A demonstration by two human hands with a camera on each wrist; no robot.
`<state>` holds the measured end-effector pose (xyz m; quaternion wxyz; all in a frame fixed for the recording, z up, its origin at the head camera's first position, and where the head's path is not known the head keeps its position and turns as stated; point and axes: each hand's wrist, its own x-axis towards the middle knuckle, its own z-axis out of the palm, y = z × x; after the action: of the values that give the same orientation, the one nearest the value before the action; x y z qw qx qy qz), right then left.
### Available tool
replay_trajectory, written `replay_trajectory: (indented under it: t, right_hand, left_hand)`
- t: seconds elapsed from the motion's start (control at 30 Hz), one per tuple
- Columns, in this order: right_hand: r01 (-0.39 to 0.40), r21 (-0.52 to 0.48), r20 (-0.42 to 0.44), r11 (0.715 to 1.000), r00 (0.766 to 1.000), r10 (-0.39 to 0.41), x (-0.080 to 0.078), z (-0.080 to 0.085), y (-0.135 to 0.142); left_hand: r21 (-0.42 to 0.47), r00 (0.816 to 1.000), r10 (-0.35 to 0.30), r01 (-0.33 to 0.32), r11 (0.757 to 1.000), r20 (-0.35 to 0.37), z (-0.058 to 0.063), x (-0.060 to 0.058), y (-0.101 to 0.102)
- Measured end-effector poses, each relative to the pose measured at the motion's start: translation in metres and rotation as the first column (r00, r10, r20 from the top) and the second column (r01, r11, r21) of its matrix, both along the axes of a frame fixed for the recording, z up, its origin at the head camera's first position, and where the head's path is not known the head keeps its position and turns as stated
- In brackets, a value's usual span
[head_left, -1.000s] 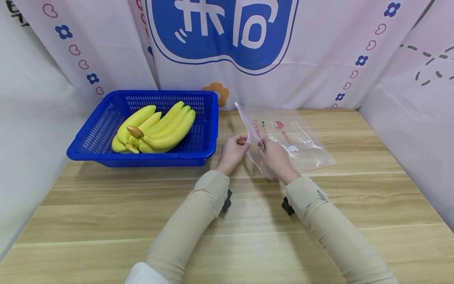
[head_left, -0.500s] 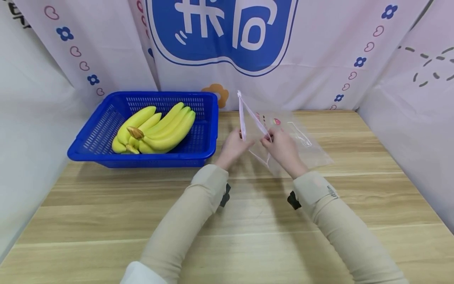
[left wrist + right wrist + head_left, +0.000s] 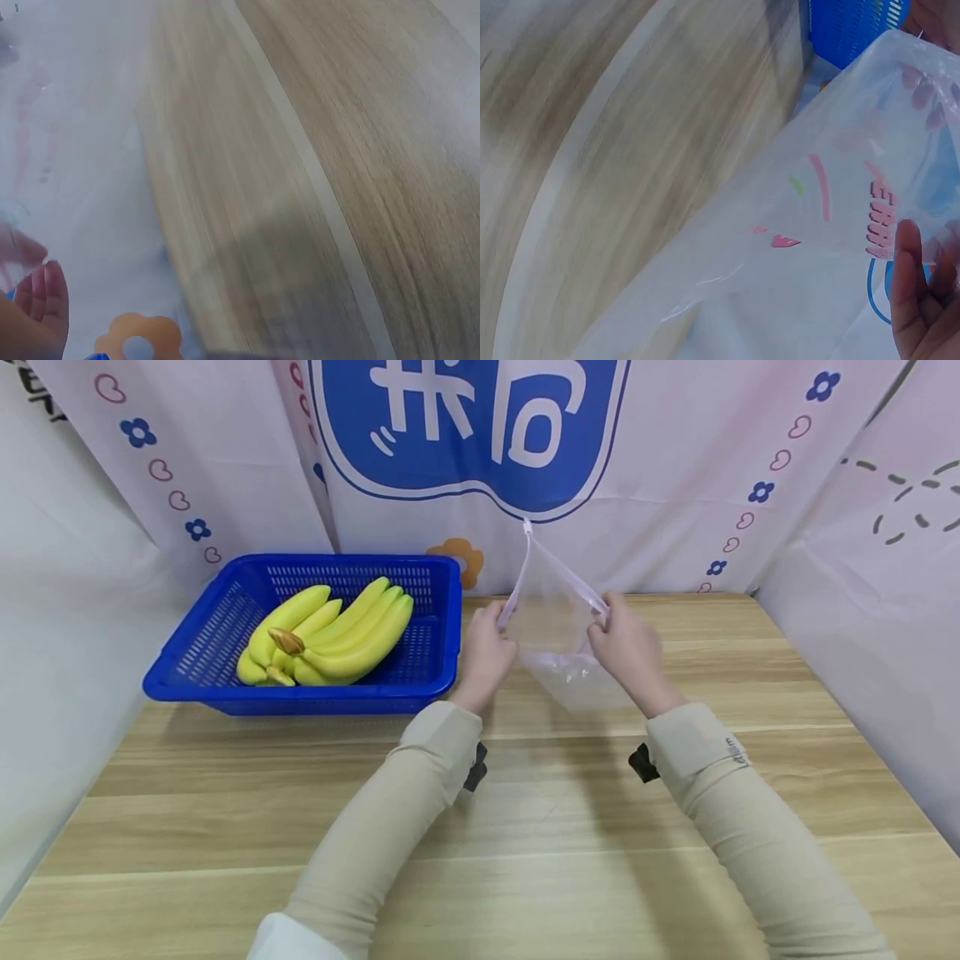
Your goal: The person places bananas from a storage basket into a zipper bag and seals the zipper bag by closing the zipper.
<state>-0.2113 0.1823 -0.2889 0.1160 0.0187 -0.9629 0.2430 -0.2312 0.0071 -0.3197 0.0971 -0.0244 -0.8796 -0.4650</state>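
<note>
A clear plastic zip bag [image 3: 577, 681] with a pale pink zip edge [image 3: 566, 575] hangs between my two hands, its mouth spread wide. My left hand [image 3: 486, 652] pinches the left side of the mouth. The right side is pinched by my right hand [image 3: 633, 647]. At the top of the mouth the two zip edges meet at a small white slider [image 3: 527, 527]. Pink print and lettering [image 3: 881, 221] show on the bag in the right wrist view. In the left wrist view, only part of my left hand [image 3: 45, 304] appears at the lower left.
Left of my hands stands a blue plastic basket [image 3: 300, 692] holding yellow bananas [image 3: 360, 639]. Its right side is close to my left hand. A printed cloth [image 3: 667, 527] hangs behind the wooden table [image 3: 525, 852], and white cloth walls flank it.
Both hands have lifted the bag's edge upward and drawn apart, the right hand going farther right. The mouth has opened from a narrow gap to a wide one, and the bag's body now hangs lower.
</note>
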Motion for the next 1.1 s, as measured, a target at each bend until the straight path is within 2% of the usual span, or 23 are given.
replay_trajectory:
  t: [0.13,0.3,0.53,0.73,0.8,0.87,0.97,1.1]
  right_hand:
    - [0.002,-0.011,0.015,1.0,1.0,-0.002,0.0,0.006,0.004]
    - [-0.002,-0.007,0.032,1.0,0.999,0.003,0.0,0.014,0.007]
    - [0.015,-0.041,-0.036,0.999,0.999,-0.016,-0.002,0.022,0.005]
    - [0.026,-0.127,-0.097,0.992,0.994,-0.039,-0.003,0.033,-0.001]
    - [0.028,-0.127,-0.131,0.991,0.99,-0.045,-0.003,0.037,-0.001]
    - [0.028,-0.122,-0.134,0.992,0.99,-0.045,-0.003,0.041,-0.001]
    - [0.033,-0.11,-0.119,0.993,0.992,-0.046,-0.002,0.047,-0.001]
    - [0.027,-0.117,-0.07,0.993,0.997,-0.035,0.0,0.052,0.0]
  left_hand:
    - [0.017,0.999,0.024,-0.023,1.0,-0.045,0.003,0.0,-0.003]
    - [0.062,0.997,0.049,-0.045,0.997,-0.062,0.007,-0.001,-0.004]
    - [-0.001,0.99,0.068,-0.069,0.998,-0.125,0.017,0.001,-0.005]
    - [0.159,0.963,0.125,-0.088,0.983,-0.241,0.026,0.0,-0.004]
    - [0.169,0.948,0.132,-0.085,0.982,-0.29,0.028,0.0,-0.006]
    - [0.151,0.941,0.122,-0.078,0.985,-0.316,0.031,0.0,-0.007]
    - [0.115,0.943,0.086,-0.052,0.992,-0.322,0.036,0.001,-0.01]
    - [0.114,0.959,0.059,-0.028,0.993,-0.278,0.039,0.001,-0.01]
